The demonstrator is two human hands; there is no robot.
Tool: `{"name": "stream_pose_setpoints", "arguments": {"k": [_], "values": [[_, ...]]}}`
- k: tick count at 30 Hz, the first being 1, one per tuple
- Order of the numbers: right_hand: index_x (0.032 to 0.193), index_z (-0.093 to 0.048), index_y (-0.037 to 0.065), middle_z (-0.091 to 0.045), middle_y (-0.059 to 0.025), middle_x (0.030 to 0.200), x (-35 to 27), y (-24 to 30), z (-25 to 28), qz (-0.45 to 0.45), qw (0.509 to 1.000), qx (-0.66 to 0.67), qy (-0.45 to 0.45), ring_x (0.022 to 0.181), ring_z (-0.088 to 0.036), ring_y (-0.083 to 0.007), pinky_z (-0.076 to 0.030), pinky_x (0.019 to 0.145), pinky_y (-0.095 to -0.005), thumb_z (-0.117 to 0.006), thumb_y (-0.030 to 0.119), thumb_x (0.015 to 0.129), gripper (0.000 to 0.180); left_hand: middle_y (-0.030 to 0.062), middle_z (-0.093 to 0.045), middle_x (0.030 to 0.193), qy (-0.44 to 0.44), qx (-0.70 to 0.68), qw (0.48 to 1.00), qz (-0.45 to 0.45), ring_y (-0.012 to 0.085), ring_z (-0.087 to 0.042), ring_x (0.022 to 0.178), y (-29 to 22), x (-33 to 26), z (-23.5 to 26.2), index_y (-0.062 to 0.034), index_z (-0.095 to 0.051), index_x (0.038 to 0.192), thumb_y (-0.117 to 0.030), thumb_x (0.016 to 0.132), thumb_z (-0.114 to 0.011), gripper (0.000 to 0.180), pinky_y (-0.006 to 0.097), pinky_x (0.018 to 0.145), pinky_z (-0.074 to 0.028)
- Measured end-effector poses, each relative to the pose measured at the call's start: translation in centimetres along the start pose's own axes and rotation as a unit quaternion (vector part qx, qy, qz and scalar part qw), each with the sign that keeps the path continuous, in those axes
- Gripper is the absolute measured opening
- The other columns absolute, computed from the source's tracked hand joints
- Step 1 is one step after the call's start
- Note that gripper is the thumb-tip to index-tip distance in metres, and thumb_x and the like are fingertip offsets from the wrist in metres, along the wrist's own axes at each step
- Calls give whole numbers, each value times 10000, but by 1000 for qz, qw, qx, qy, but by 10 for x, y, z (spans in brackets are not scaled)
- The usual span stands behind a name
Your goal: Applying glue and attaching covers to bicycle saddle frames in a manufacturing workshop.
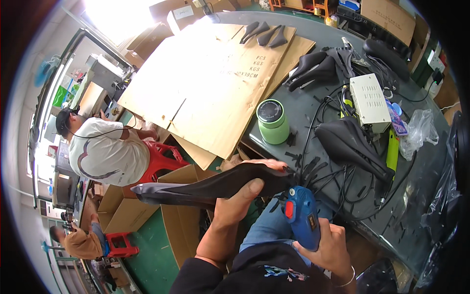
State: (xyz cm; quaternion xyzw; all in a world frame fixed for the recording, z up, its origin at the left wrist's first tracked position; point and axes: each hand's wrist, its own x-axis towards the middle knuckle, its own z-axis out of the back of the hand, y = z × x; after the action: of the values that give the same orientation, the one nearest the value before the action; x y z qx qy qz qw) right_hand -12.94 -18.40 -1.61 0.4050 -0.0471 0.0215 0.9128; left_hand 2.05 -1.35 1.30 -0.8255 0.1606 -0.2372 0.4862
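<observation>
A black bicycle saddle (208, 187) is gripped in my left hand (239, 200), its long side turned toward me and its narrow tip pointing left. My thumb presses on its near face, and the fingers reach behind it. In my right hand (327, 247) is a blue handheld power tool (302, 218) with a red button. The tool's front end is close to the saddle's right end; whether they touch I cannot tell. Dark trimmed strips (313, 172) lie on the grey table behind the tool. Another black saddle (350, 144) rests on the table to the right.
A green lidded jar (272, 128) stands near the table's edge. Beyond it lie flat cardboard sheets (196, 83) and several saddles (313, 68). Cables surround a white vented box (369, 100). Open cartons (125, 210) stand on the floor at left, near two seated people (110, 152).
</observation>
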Motion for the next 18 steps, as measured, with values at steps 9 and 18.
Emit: {"name": "stream_pose_setpoints", "arguments": {"k": [9, 18], "values": [[938, -478, 1, -582, -121, 628, 1, 0, -4, -23, 998, 62, -7, 541, -595, -277, -464, 546, -337, -787, 257, 603, 523, 140, -538, 1084, 5, 12, 996, -85, 201, -553, 994, 5, 2, -5, 33, -462, 1135, -105, 827, -585, 360, 312, 850, -456], [937, -476, 11, -590, -121, 648, 3, 4, -3, -27, 998, 63, 1, 564, -591, -297, -462, 561, -356, -782, 242, 602, 510, 139, -554, 1057, -118, 64, 988, -74, 204, -531, 978, 14, -9, -2, 22, -521, 1072, -73, 817, -606, 285, 312, 871, -421]]}}
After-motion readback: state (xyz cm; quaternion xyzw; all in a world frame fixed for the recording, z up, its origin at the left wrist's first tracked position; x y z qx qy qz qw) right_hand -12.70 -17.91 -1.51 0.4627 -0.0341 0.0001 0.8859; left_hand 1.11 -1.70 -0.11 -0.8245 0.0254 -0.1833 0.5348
